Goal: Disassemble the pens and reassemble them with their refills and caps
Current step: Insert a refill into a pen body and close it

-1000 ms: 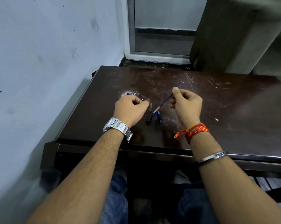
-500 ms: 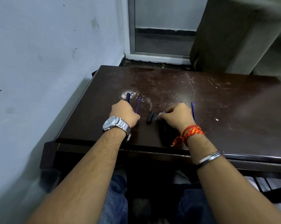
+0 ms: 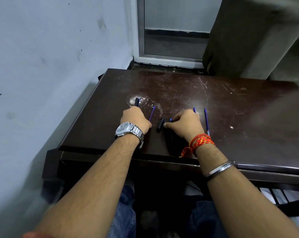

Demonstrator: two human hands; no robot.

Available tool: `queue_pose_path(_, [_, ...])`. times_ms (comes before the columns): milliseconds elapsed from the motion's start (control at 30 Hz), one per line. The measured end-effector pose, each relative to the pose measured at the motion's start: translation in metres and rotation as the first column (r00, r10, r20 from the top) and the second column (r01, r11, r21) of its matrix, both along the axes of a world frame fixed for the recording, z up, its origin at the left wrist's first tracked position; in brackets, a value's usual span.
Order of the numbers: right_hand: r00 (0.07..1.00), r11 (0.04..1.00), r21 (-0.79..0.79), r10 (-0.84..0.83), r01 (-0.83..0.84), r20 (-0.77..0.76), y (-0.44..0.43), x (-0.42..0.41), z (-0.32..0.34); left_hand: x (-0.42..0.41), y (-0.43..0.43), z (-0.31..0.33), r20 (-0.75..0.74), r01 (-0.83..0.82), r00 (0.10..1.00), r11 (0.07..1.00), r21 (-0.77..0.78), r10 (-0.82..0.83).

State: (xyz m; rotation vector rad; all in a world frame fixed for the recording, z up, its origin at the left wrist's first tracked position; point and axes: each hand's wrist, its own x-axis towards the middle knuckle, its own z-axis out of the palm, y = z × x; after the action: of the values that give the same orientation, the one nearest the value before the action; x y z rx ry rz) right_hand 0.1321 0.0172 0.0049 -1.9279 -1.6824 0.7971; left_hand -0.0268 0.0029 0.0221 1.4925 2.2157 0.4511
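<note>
On the dark worktop (image 3: 231, 109), the left hand (image 3: 135, 120) grips a black pen barrel (image 3: 137, 102); the right hand (image 3: 185, 123) pinches a blue piece (image 3: 170, 119) beside a black cap (image 3: 160, 124). Blue refills (image 3: 151, 113) (image 3: 206, 121) lie loose nearby.

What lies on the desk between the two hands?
In the head view, a thin blue refill and a black cap lie between the left hand and right hand.

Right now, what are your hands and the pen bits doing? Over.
Left hand closed on dark pen barrel. Right hand pinching small blue-tipped piece beside black cap. Thin blue refills loose on brown table. Nothing in the way.
</note>
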Motion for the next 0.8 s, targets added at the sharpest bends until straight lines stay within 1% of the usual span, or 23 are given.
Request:
queue_pose_path(133, [1.000,1.000,0.006,0.010,-0.010,0.004,0.000,-0.001,-0.001,0.001,0.001,-0.001,0.031,-0.002,1.000,1.000,0.002,0.002])
queue_pose_path(300, [1.000,1.000,0.009,0.013,-0.013,-0.011,-0.001,-0.002,0.000,0.003,0.000,0.000,0.032,-0.017,0.999,1.000,0.016,0.016])
queue_pose_path(467, [0.998,0.998,0.045,-0.049,0.050,-0.025,-0.003,0.000,0.004,0.003,-0.001,0.000,0.040,-0.024,0.999,0.999,0.026,0.023])
queue_pose_path(633, [0.993,0.993,0.047,-0.105,0.108,-0.061,-0.005,0.005,0.008,0.003,-0.001,0.000,0.026,-0.013,1.000,0.999,0.031,0.013])
queue_pose_path(700, [0.985,0.984,0.073,-0.156,0.162,-0.079,-0.004,0.009,0.011,0.003,-0.001,0.000,0.019,-0.014,1.000,0.999,0.036,0.014])
queue_pose_path(733, [0.979,0.975,0.098,-0.193,0.198,-0.060,-0.002,0.014,0.013,0.002,-0.001,0.000,0.020,-0.017,1.000,0.999,0.046,0.016])
queue_pose_path(800, [0.968,0.960,0.141,-0.249,0.242,0.037,-0.001,0.025,0.015,0.002,-0.002,0.001,0.042,-0.025,0.999,0.996,0.091,0.021])
